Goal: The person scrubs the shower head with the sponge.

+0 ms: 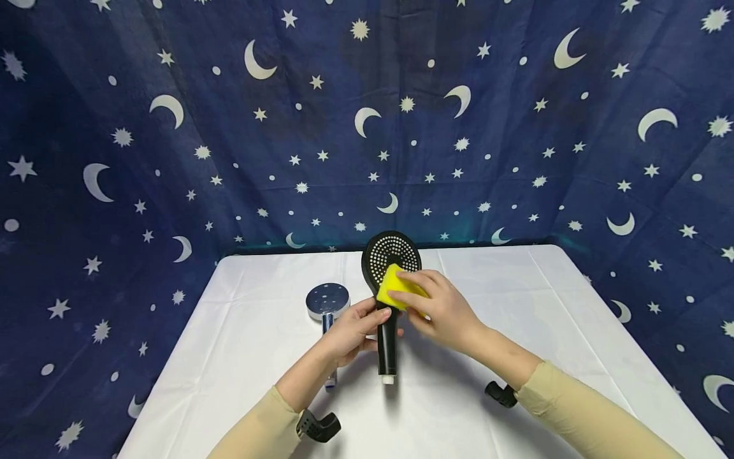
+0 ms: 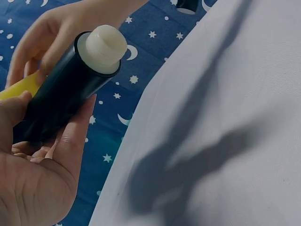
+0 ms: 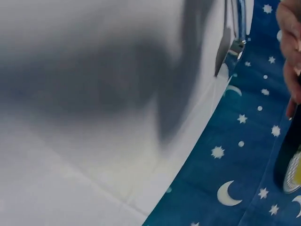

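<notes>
A black handheld shower head (image 1: 380, 255) is held up over the table, its round nozzle face towards me. My left hand (image 1: 354, 330) grips it around the upper handle, thumb in front. In the left wrist view, the handle (image 2: 61, 94) ends in a white threaded connector (image 2: 104, 47). Fingers of my right hand (image 1: 450, 315) pinch a yellow sponge (image 1: 391, 285), which overlaps the lower part of the nozzle face in the head view. Left of these lies a second shower head (image 1: 327, 298), chrome, its handle partly behind my left hand.
All this is over a table with a white cloth (image 1: 246, 357). Behind and beside it hangs a dark blue curtain (image 1: 321, 127) with moons and stars. Black wrist devices (image 1: 320, 426) sit at both sleeves. Arm shadows fall on the cloth.
</notes>
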Demonstrator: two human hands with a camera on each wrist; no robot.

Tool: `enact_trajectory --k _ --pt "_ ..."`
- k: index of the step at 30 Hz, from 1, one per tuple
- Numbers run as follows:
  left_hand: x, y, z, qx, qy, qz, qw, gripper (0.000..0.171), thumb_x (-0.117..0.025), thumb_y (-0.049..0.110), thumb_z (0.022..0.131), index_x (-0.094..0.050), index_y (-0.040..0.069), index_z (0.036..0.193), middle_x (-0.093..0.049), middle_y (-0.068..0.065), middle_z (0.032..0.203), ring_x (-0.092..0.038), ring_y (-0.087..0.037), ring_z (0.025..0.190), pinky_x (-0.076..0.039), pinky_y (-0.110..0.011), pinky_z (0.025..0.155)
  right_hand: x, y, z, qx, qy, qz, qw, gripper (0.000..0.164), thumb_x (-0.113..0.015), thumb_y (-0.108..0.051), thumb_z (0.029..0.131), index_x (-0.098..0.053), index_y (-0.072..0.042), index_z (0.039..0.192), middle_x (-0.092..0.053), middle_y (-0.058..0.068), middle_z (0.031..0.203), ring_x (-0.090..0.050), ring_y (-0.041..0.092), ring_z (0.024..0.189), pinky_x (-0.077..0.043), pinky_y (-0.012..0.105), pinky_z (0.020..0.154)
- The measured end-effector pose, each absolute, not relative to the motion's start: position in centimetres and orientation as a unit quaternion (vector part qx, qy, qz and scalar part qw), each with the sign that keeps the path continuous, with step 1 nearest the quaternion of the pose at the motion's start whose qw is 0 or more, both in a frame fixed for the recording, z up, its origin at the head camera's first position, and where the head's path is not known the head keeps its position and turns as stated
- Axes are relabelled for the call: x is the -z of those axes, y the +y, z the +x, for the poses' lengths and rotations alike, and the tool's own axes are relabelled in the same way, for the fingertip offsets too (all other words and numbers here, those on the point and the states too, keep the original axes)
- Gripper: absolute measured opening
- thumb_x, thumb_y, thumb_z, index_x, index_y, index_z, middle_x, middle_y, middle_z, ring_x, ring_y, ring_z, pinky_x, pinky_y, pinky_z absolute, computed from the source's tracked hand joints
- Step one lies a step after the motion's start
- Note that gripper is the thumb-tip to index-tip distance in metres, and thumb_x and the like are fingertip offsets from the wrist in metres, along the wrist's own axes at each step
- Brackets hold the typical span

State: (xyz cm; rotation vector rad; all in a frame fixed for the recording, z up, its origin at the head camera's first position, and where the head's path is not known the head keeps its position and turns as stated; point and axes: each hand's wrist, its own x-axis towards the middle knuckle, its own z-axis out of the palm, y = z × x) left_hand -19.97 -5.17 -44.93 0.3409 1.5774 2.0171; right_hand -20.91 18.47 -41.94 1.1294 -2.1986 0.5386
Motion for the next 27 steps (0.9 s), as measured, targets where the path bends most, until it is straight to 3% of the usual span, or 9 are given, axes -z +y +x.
enact_trajectory --k 8,15,27 --pt "44.8 -5.5 -20.2 -0.76 0.574 0.124 0.276 0.054 -0.061 0.03 0.105 -0.046 0.01 0.152 -0.063 -0.016 0.136 -0.07 -0.029 0.11 -0.061 -0.037 0.079 42.9 20.7 -21.4 -0.186 -0.848 0.365 0.338 0.042 -0.071 -0.003 0.079 -0.076 -0.017 0.119 -0.062 0.015 0.132 -0.057 0.036 0.112 -0.05 0.05 0.095" --pt "44.9 -5.5 -20.3 -0.761 0.572 0.13 0.278 0.055 -0.061 0.032 0.105 -0.045 0.009 0.152 -0.064 -0.014 0.134 -0.07 -0.028 0.111 -0.061 -0.035 0.078 42.9 18.4 -20.6 -0.192 -0.835 0.395 0.333 0.048 -0.074 -0.005 0.082 -0.073 -0.018 0.128 -0.06 0.015 0.138 -0.056 0.037 0.116 -0.049 0.05 0.097" --pt "44.9 -6.0 -19.8 -0.769 0.552 0.129 0.295 0.057 -0.061 0.029 0.105 -0.042 0.008 0.154 -0.058 -0.021 0.141 -0.068 -0.033 0.113 -0.061 -0.039 0.081 43.2 21.1 -22.9 -0.15 -0.841 0.391 0.342 0.039 -0.067 -0.003 0.083 -0.072 -0.017 0.119 -0.06 0.015 0.136 -0.057 0.038 0.117 -0.049 0.053 0.097"
